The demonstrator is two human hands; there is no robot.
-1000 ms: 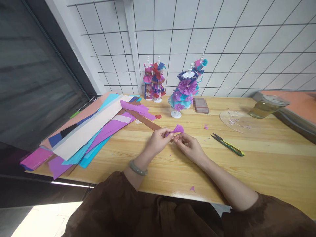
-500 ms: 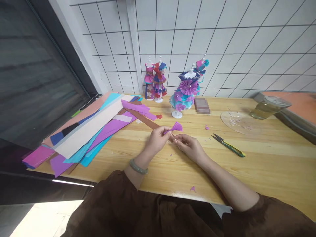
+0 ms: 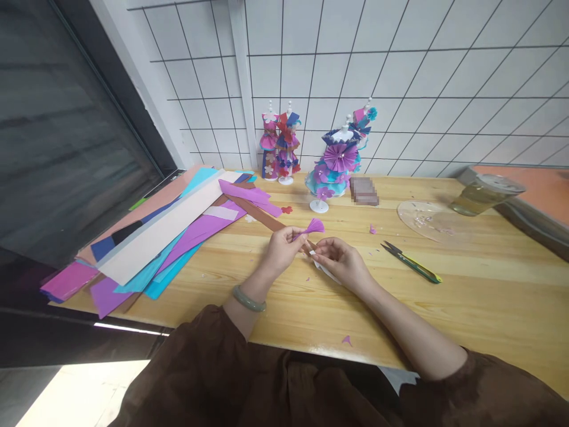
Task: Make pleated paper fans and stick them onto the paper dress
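Observation:
My left hand (image 3: 280,254) pinches the gathered end of a small purple pleated paper fan (image 3: 316,225), whose folds spread up to the right. Close beside it, my right hand (image 3: 345,263) is closed, thumb against fingers, on a small white piece (image 3: 312,252) that looks like paper or tape. A pale strip (image 3: 328,273) shows under the right fingers; whether it joins the white piece I cannot tell. A brown paper strip (image 3: 260,216) runs from the paper pile to beneath both hands.
Coloured paper strips (image 3: 155,237) are heaped on the left. Mannequin stands in paper dresses (image 3: 340,157) line the back wall. To the right are thread snips (image 3: 411,261), a clear plate of small beads (image 3: 422,207) and a glass container (image 3: 484,193). Purple scraps (image 3: 347,340) lie about.
A small white piece and a pale strip now show at my right fingers, where brown paper was before. The purple fan has shifted slightly left and up with my left hand.

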